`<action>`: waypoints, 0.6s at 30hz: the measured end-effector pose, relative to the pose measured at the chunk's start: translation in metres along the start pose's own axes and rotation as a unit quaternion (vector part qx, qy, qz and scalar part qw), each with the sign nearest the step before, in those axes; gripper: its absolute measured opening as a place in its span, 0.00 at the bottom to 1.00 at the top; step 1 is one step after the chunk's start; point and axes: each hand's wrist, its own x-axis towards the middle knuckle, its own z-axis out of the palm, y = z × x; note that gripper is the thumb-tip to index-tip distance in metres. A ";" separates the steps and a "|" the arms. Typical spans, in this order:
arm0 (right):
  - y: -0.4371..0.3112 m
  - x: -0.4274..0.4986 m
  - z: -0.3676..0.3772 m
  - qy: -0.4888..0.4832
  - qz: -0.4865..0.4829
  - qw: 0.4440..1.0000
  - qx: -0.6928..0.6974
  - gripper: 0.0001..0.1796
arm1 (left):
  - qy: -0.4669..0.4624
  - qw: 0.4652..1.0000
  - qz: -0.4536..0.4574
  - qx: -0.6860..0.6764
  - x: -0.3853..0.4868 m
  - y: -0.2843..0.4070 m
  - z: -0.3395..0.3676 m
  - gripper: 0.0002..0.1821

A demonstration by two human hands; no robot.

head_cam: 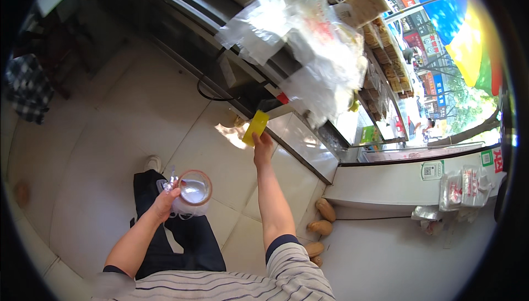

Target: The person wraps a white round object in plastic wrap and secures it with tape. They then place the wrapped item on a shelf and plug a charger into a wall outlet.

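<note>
My left hand (165,204) grips a round see-through container (194,188) with a brownish rim. Crumpled clear plastic (190,212) hangs around and below it; whatever is inside looks whitish and cannot be told. Out in front, my right hand (263,149) pinches the lower end of a flat yellow object (256,127), its exact kind unclear. That object is held above the tiled floor, near the foot of the counter. Beyond it, a bunch of clear plastic bags (306,53) hangs over the counter's edge.
Several tan squashes (320,227) lie on the floor along the right wall. Packs of plastic bags (463,189) hang on that wall beside printed codes. A black cable (210,96) loops out from the dark counter (186,44). Stacked brown goods (386,57) stand by the window.
</note>
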 end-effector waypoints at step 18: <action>0.187 0.299 0.014 0.208 -0.296 0.862 -0.356 0.16 | -0.226 0.951 0.002 0.210 0.302 -0.009 -0.085 0.26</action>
